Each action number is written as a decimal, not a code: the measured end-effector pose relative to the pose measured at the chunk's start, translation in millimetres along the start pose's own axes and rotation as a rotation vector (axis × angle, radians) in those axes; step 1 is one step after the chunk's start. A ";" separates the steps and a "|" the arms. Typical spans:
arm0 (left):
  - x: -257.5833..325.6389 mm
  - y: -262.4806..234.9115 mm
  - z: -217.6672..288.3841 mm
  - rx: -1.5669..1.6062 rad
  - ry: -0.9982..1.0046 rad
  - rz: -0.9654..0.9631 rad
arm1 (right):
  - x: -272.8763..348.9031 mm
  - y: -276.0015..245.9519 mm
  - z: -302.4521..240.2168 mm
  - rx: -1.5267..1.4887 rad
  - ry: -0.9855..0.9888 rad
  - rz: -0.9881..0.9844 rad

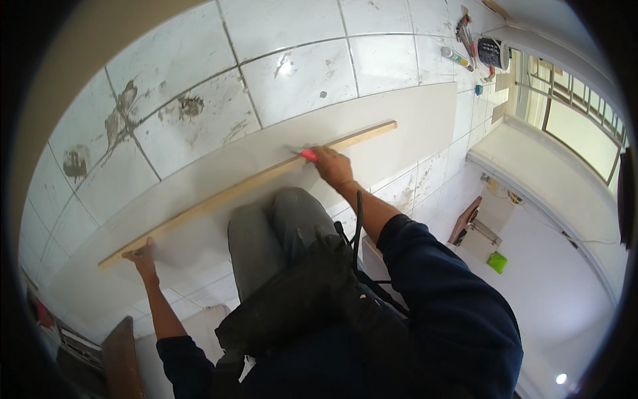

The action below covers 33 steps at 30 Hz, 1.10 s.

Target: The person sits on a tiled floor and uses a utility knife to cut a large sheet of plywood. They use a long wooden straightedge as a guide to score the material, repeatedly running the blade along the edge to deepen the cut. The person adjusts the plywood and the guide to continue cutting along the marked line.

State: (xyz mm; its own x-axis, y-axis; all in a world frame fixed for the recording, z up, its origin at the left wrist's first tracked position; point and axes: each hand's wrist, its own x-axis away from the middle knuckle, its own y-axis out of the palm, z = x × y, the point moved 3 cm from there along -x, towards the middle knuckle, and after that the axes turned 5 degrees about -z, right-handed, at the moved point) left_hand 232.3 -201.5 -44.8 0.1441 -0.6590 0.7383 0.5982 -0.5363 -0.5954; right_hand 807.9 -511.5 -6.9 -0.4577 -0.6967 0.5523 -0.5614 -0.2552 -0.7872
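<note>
A long wooden strip (246, 188) lies as a straightedge across a large pale tile slab (412, 120) on the tiled floor. My left hand (143, 256) presses down on the strip's near left end with fingers spread. My right hand (332, 166) grips a red marker or pencil (307, 155), its tip against the strip's far edge around the middle. My knees in grey trousers (272, 226) rest on the slab between my arms.
Dirty white floor tiles (179, 113) with mortar stains stretch beyond the slab. A sealant tube (456, 58), hand tools (465, 33) and a dark tool (493, 52) lie at the far right. A window sill (531, 159) and a green object (497, 262) are on the right.
</note>
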 end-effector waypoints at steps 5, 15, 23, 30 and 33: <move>25.4 29.2 22.6 -0.080 0.023 0.049 | -2.1 -16.6 21.9 -0.023 0.176 -0.193; 12.9 27.3 0.2 -0.227 -0.094 0.000 | -19.3 -11.3 32.4 -0.093 0.102 -0.226; -9.0 36.6 -28.7 0.273 -0.009 -0.039 | -4.2 11.8 48.1 -0.136 -0.012 -0.052; 19.3 44.3 14.3 0.592 -0.103 0.265 | -8.7 -18.8 82.4 -0.132 -0.153 -0.108; 13.4 32.8 -0.7 0.603 -0.042 0.301 | -19.6 -33.8 121.7 -0.097 -0.186 -0.091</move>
State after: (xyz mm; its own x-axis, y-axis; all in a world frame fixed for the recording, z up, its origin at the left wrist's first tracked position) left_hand 253.2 -228.3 -54.7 0.3964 -0.7057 0.5873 0.8609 0.0637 -0.5047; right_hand 919.8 -570.8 -24.5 -0.2727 -0.7878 0.5523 -0.6624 -0.2626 -0.7016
